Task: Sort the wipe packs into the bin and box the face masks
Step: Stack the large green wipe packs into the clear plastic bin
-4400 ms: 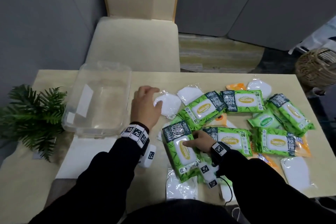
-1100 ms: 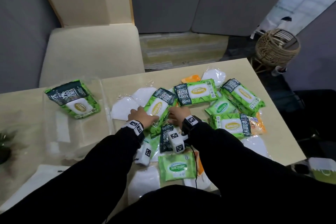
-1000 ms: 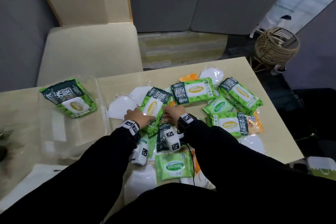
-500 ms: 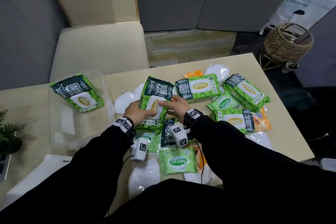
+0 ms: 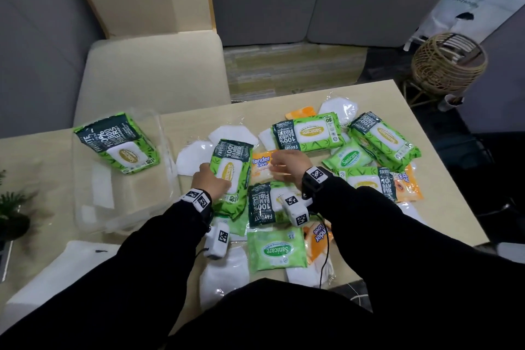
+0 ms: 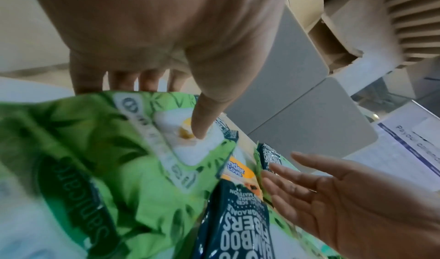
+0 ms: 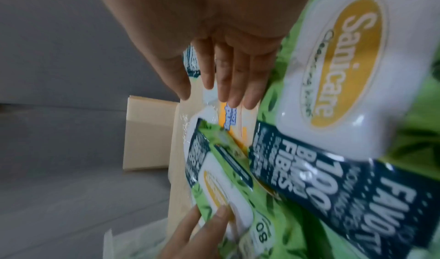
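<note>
My left hand (image 5: 210, 179) grips a large green wipe pack (image 5: 231, 176), thumb on its white lid (image 6: 190, 146) and fingers under the far edge; the pack is tilted above the pile. My right hand (image 5: 279, 163) is open, its straight fingers (image 7: 228, 86) just over an orange wipe pack (image 5: 262, 163). One green pack (image 5: 119, 145) lies in the clear bin (image 5: 93, 207) on the left. Several more green and orange packs and bagged white face masks (image 5: 193, 156) are spread over the table.
A small green pack (image 5: 277, 250) and another mask (image 5: 224, 273) lie near the front edge. A white flat sheet (image 5: 45, 278) sits front left, a plant (image 5: 11, 202) at the left edge. Behind the table stands a beige chair (image 5: 153, 71); a wicker basket (image 5: 449, 63) is on the floor to the right.
Half a second ago both hands held the green pack upright. My right hand has let go and opened over the orange pack; my left hand alone holds the green pack, now lower.
</note>
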Demonstrator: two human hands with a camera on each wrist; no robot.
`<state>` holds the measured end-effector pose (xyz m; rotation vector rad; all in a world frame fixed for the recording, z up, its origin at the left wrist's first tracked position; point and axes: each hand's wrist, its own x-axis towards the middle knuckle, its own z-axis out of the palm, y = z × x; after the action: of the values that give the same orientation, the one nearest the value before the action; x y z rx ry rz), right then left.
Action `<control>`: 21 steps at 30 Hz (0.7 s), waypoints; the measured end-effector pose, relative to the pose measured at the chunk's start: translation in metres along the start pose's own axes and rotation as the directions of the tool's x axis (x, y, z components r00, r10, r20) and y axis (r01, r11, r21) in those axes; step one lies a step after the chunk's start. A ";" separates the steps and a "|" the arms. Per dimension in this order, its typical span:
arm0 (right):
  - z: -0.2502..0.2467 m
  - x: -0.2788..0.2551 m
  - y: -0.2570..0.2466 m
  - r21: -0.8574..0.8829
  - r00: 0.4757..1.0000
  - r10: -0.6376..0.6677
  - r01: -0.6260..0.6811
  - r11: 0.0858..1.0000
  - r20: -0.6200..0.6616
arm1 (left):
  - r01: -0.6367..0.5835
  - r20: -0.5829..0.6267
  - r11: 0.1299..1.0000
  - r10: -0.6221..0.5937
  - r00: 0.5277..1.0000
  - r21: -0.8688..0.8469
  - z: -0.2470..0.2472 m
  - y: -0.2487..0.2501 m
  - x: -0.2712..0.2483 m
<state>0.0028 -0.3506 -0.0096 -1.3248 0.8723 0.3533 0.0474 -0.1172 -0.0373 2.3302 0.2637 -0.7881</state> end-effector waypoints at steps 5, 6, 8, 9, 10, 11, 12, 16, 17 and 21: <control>-0.034 0.010 -0.014 0.189 0.982 0.090 -0.059 0.980 -0.164 | -0.150 -0.229 0.980 0.177 0.957 0.132 0.008 0.028 -0.003; -0.038 0.012 -0.017 0.211 0.976 0.120 -0.081 0.974 -0.180 | -0.211 -0.237 0.967 0.240 0.941 0.141 0.009 0.039 -0.005; -0.044 0.019 -0.018 0.285 0.962 0.184 -0.121 0.951 -0.203 | -0.325 -0.207 0.938 0.345 0.916 0.123 0.012 0.059 -0.006; -0.046 0.022 -0.018 0.323 0.957 0.211 -0.138 0.936 -0.202 | -0.356 -0.170 0.928 0.370 0.913 0.110 0.015 0.068 -0.004; -0.047 0.026 -0.017 0.353 0.954 0.219 -0.136 0.926 -0.206 | -0.374 -0.117 0.921 0.385 0.915 0.107 0.019 0.078 -0.003; -0.048 0.033 -0.014 0.369 0.950 0.213 -0.118 0.922 -0.227 | -0.384 -0.043 0.916 0.391 0.920 0.114 0.023 0.086 -0.002; -0.049 0.037 -0.014 0.373 0.948 0.202 -0.099 0.922 -0.248 | -0.386 0.049 0.915 0.383 0.923 0.119 0.026 0.094 -0.003; -0.050 0.039 -0.021 0.364 0.935 0.204 -0.090 0.927 -0.289 | -0.403 0.393 0.893 0.305 0.868 0.198 0.045 0.105 -0.008; -0.053 0.042 -0.022 0.354 0.931 0.212 -0.099 0.930 -0.298 | -0.411 0.455 0.880 0.273 0.848 0.238 0.050 0.103 -0.009; -0.053 0.044 -0.019 0.428 0.944 0.215 -0.092 0.899 -0.250 | -0.414 0.524 0.862 0.218 0.824 0.292 0.063 0.088 -0.012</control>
<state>0.0255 -0.4156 -0.0283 -0.9255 1.2317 0.0843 0.0410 -0.2247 -0.0220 2.3451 -0.5503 -1.2916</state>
